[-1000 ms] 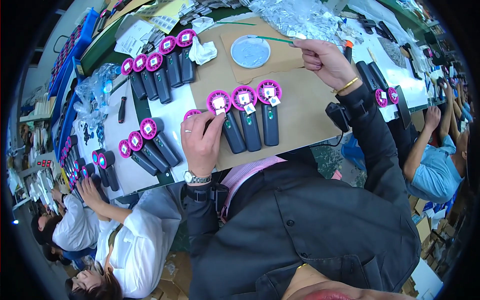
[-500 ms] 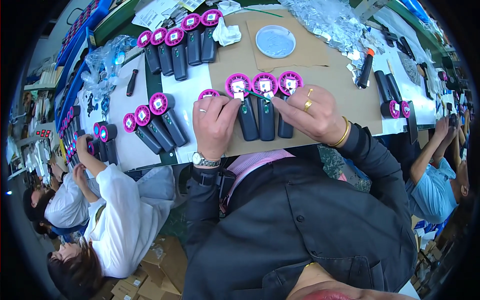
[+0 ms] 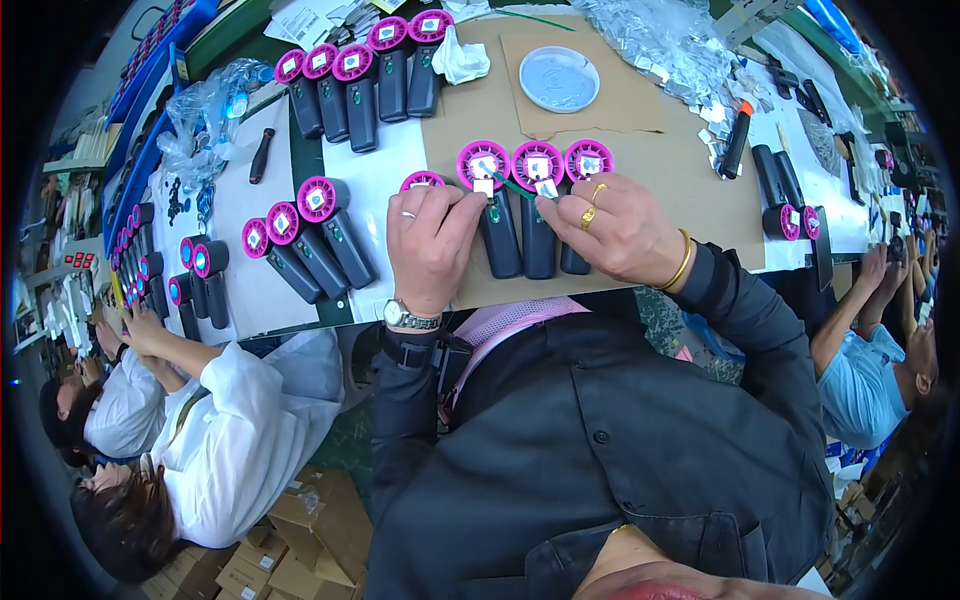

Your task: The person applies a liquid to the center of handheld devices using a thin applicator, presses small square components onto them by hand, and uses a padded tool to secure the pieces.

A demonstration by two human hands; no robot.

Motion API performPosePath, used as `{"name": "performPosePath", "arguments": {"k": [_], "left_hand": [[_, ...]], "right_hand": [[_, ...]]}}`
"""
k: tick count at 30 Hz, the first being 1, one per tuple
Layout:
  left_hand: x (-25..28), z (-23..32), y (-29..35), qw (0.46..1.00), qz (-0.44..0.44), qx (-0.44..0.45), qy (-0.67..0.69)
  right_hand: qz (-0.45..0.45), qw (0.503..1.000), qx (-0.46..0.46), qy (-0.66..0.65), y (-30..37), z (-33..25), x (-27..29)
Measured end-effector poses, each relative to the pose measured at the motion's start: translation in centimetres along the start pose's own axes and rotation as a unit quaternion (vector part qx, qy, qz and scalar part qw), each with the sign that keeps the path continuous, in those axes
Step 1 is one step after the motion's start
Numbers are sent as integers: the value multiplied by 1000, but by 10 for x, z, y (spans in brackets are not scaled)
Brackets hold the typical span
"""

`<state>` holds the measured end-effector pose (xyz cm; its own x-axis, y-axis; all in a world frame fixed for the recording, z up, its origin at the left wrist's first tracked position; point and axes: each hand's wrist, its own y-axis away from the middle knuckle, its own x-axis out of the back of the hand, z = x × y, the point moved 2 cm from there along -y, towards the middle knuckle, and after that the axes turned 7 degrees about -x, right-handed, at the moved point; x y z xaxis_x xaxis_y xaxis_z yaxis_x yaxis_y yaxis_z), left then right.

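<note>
Several handheld fans with pink round heads and dark handles lie in a row under my hands. My left hand (image 3: 435,245) covers much of one fan (image 3: 422,181) and pinches a small white square (image 3: 484,187) between thumb and finger. My right hand (image 3: 620,228) is closed on a thin green stick (image 3: 513,186), whose tip rests at the white patch in the middle of the neighbouring fan head (image 3: 483,163). By the right fingertips is another small white square (image 3: 545,188); whether they grip it too, I cannot tell. Right of it, my fingers partly hide a fan (image 3: 589,161).
A round white dish (image 3: 559,79) of pale paste sits on cardboard, near a crumpled white tissue (image 3: 461,56). More fans (image 3: 318,199) lie to the left. An orange-and-black cutter (image 3: 737,138) and clear plastic scraps (image 3: 650,40) are to the right. Co-workers sit on both sides.
My hands stay almost in place, the stick still at the same fan head. The view has shifted slightly. At the left, the white-sleeved co-worker's arms have moved further left.
</note>
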<state>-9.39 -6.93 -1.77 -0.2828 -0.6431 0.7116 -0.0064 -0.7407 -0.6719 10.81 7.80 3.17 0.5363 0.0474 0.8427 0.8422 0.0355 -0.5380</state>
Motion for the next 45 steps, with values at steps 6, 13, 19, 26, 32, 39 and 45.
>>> {"name": "performPosePath", "arguments": {"k": [6,13,19,26,32,39,45], "left_hand": [[0,-1,1,1000,-8,0,-2],[2,0,-2,1000,6,7,-8],[0,0,-3,999,31,26,-21],[-2,-2,0,996,68,46,-42],[-1,-2,3,996,63,54,-45],[12,-7,5,995,48,85,-8],[30,-22,7,989,19,144,-4]], "right_hand": [[19,999,-26,-32,5,4,2],[59,990,-80,-101,10,5,12],[49,992,-61,-96,15,5,4],[4,994,-51,-93,20,6,5],[52,988,-85,-119,20,4,5],[57,887,-351,-294,26,14,13],[97,780,-538,-303,43,73,12]]}}
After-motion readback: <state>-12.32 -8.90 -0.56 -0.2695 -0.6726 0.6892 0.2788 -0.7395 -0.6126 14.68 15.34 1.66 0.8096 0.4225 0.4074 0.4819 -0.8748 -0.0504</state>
